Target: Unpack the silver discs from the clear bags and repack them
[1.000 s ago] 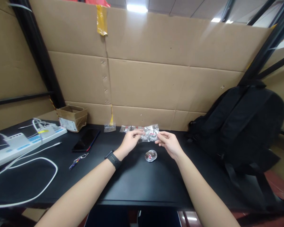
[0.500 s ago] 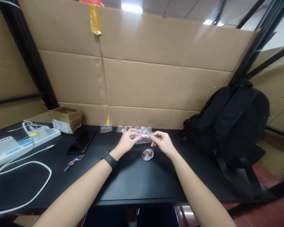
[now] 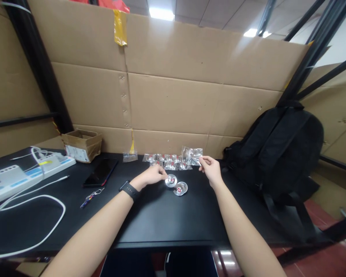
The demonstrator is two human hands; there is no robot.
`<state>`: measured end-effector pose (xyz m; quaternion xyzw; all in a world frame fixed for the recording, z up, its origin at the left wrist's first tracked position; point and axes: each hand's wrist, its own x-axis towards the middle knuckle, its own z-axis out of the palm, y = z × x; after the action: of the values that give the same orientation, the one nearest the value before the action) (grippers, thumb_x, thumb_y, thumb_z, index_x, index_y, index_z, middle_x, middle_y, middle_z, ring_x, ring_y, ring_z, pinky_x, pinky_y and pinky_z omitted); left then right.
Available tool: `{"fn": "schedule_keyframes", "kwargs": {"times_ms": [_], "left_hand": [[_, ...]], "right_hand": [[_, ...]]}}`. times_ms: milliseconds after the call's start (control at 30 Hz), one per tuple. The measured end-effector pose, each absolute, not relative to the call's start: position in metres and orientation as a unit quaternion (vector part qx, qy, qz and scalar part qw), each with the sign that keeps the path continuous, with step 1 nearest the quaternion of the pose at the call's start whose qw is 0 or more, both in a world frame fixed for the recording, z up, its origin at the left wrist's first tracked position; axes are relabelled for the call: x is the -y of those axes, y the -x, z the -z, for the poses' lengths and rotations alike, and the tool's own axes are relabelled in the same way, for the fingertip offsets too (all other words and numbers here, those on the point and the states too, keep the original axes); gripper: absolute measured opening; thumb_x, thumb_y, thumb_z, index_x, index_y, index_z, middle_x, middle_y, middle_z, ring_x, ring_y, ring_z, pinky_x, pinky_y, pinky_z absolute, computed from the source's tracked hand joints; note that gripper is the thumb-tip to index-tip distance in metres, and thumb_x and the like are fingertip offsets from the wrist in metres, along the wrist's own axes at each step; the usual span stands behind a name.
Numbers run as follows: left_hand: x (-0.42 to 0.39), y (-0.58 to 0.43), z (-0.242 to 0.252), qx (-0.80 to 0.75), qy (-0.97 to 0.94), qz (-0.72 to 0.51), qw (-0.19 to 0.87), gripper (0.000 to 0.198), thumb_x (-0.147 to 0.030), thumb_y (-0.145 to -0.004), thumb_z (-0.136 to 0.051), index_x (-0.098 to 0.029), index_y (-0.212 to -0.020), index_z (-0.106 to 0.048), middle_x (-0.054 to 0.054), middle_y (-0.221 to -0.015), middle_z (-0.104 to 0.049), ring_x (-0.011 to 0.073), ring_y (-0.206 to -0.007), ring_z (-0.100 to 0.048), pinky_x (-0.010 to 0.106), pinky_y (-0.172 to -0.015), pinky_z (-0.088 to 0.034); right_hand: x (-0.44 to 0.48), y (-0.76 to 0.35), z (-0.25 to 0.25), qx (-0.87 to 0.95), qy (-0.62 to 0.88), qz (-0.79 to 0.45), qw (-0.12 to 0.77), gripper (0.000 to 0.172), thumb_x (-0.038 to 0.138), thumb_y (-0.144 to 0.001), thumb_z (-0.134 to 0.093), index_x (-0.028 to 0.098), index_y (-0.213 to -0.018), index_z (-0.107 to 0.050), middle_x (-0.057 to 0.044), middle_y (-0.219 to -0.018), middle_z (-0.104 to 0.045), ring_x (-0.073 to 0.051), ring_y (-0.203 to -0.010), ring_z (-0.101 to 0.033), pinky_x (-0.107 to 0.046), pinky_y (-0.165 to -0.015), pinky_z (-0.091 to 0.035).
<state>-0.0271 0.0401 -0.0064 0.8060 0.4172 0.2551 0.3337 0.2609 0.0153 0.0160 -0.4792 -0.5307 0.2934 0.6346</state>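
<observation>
My left hand (image 3: 155,174), with a dark watch on its wrist, pinches the edge of a shiny round metal disc (image 3: 171,180) that has a red mark at its middle. Just beyond it on the table lie similar metal discs (image 3: 180,189), overlapping, also with a red mark. My right hand (image 3: 210,168) is closed on the corner of a clear plastic bag (image 3: 193,156), held up near the back of the table. Behind the hands, several small bagged items (image 3: 170,165) with red marks lie in rows.
A black backpack (image 3: 291,154) stands on the right. To the left are a phone (image 3: 100,172), a keychain (image 3: 91,197), a white power strip (image 3: 31,175) with cables, and an open cardboard box (image 3: 83,144). A flat clear bag (image 3: 130,156) lies by the cardboard wall (image 3: 173,100).
The hands have moved apart. A metal disc has come out of the bag into my left hand, lower and nearer the other discs. My right hand has moved right with the bag.
</observation>
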Motion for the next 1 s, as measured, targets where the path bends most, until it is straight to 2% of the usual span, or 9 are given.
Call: {"fn": "schedule_keyframes", "kwargs": {"times_ms": [67, 200, 300, 500, 567, 667, 733, 867, 1000], "left_hand": [[-0.036, 0.025, 0.009, -0.434, -0.82, -0.214, 0.305, 0.018, -0.033, -0.078, -0.065, -0.021, -0.077, -0.077, 0.006, -0.088, -0.076, 0.0233, -0.087, -0.067, 0.031, -0.083, -0.049], [-0.024, 0.025, 0.005, -0.477, -0.838, -0.188, 0.189, 0.013, -0.033, -0.077, -0.065, -0.025, -0.08, -0.075, 0.007, -0.103, -0.072, 0.0303, -0.108, -0.058, 0.038, -0.093, -0.044], [-0.019, 0.024, 0.0, -0.487, -0.832, -0.2, 0.174, 0.015, -0.037, -0.079, -0.065, -0.025, -0.085, -0.071, 0.007, -0.103, -0.068, 0.0325, -0.111, -0.054, 0.042, -0.094, -0.042], [-0.012, -0.004, -0.005, -0.394, -0.723, -0.453, 0.343, 0.03, -0.05, -0.091, -0.053, -0.022, -0.095, -0.045, 0.001, -0.094, -0.059, 0.0168, -0.084, -0.057, 0.03, -0.079, -0.045], [-0.008, -0.014, -0.007, -0.375, -0.685, -0.521, 0.344, 0.028, -0.046, -0.092, -0.054, -0.022, -0.088, -0.041, -0.001, -0.087, -0.056, 0.014, -0.079, -0.056, 0.027, -0.076, -0.044], [-0.005, -0.018, -0.011, -0.35, -0.657, -0.58, 0.331, 0.021, -0.034, -0.091, -0.054, -0.022, -0.085, -0.037, -0.002, -0.084, -0.057, 0.0128, -0.078, -0.058, 0.026, -0.075, -0.045], [-0.005, -0.012, -0.013, -0.324, -0.652, -0.591, 0.346, 0.021, -0.027, -0.088, -0.056, -0.023, -0.094, -0.037, 0.0, -0.09, -0.062, 0.0138, -0.082, -0.064, 0.027, -0.077, -0.048], [-0.013, 0.001, -0.012, -0.348, -0.63, -0.584, 0.376, 0.042, -0.021, -0.082, -0.063, -0.025, -0.11, -0.032, 0.001, -0.089, -0.068, 0.0156, -0.08, -0.069, 0.027, -0.073, -0.05], [-0.022, 0.004, -0.008, -0.353, -0.599, -0.59, 0.41, 0.037, -0.029, -0.083, -0.065, -0.023, -0.105, -0.036, 0.001, -0.085, -0.07, 0.0164, -0.077, -0.07, 0.027, -0.07, -0.05]], "right_hand": [[-0.013, -0.255, -0.016, 0.524, 0.471, -0.313, 0.636, 0.033, 0.043, -0.073, -0.077, 0.016, -0.088, -0.065, -0.001, -0.068, -0.066, -0.011, -0.046, -0.056, -0.02, -0.04, -0.036], [-0.009, -0.241, -0.014, 0.537, 0.443, -0.356, 0.623, 0.029, 0.037, -0.074, -0.075, 0.019, -0.089, -0.059, 0.002, -0.07, -0.064, -0.01, -0.045, -0.058, -0.019, -0.04, -0.037], [-0.007, -0.231, -0.013, 0.557, 0.418, -0.383, 0.607, 0.029, 0.035, -0.076, -0.074, 0.02, -0.093, -0.055, 0.003, -0.075, -0.063, -0.009, -0.041, -0.057, -0.019, -0.039, -0.037], [0.006, -0.204, -0.015, 0.548, 0.369, -0.421, 0.621, 0.05, 0.031, -0.073, -0.075, 0.028, -0.106, -0.037, 0.004, -0.093, -0.062, -0.01, -0.048, -0.065, -0.019, -0.043, -0.046], [0.014, -0.192, -0.017, 0.56, 0.361, -0.444, 0.6, 0.057, 0.031, -0.072, -0.074, 0.031, -0.11, -0.031, 0.002, -0.1, -0.062, -0.01, -0.048, -0.066, -0.019, -0.043, -0.047], [0.022, -0.182, -0.019, 0.598, 0.371, -0.445, 0.553, 0.062, 0.032, -0.073, -0.073, 0.032, -0.115, -0.028, 0.001, -0.102, -0.061, -0.011, -0.046, -0.063, -0.017, -0.036, -0.041], [0.023, -0.181, -0.02, 0.614, 0.391, -0.39, 0.564, 0.059, 0.033, -0.076, -0.071, 0.031, -0.118, -0.03, 0.001, -0.098, -0.06, -0.011, -0.051, -0.063, -0.017, -0.037, -0.041], [0.018, -0.19, -0.021, 0.629, 0.414, -0.247, 0.61, 0.052, 0.033, -0.078, -0.072, 0.028, -0.118, -0.039, -0.001, -0.093, -0.062, -0.014, -0.07, -0.063, -0.021, -0.055, -0.051], [0.012, -0.195, -0.019, 0.66, 0.374, -0.296, 0.58, 0.019, 0.034, -0.08, -0.069, 0.022, -0.088, -0.057, -0.006, -0.099, -0.066, -0.017, -0.079, -0.065, -0.028, -0.069, -0.055]]}}
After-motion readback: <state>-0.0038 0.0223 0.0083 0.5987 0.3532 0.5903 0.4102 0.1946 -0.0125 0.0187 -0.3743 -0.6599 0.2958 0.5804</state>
